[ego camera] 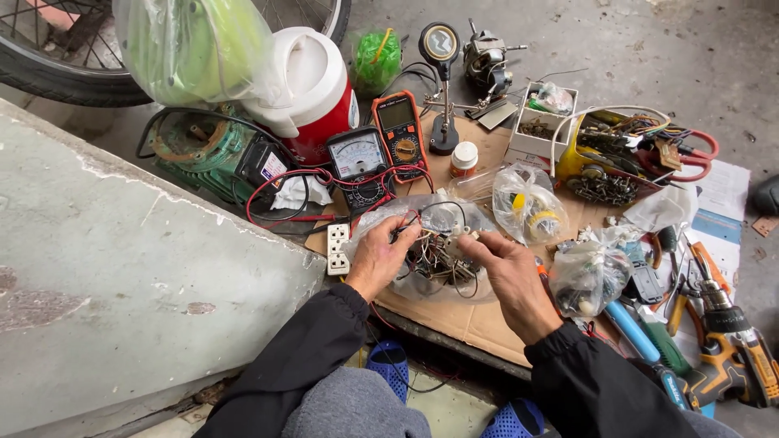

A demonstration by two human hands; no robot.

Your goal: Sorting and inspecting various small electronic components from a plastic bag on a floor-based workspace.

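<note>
Both forearms, in dark sleeves, reach forward from the six o'clock edge and meet over a clear plastic bag of wired parts point(430, 268) lying on a sheet of cardboard point(471, 320) on the concrete floor.

The left hand point(377, 258) comes in from seven o'clock, back of the hand up, wrist bent slightly down. Its fingers point(399, 237) are curled and pressed together at the tips, pinching thin wires at the bag's upper left edge. The right hand point(507, 268) enters from five o'clock, turned so the knuckles face up and left. Its thumb and forefinger are closed on a small pale part point(464, 235) among the tangle, and the other fingers are loosely bent above the bag.

At nine o'clock of the left hand lies a white socket strip point(337, 248), just beside the bag. Toward twelve o'clock stand an analogue meter point(357, 156) and an orange digital multimeter point(399, 131), with red leads trailing down toward the bag. At one o'clock of the right hand sits another clear bag point(526, 203) with a yellow roll inside; at three o'clock a third bag point(586, 276) rests near the wrist. Further toward four o'clock, a cordless drill point(730, 357) lies well apart among loose hand tools.
</note>
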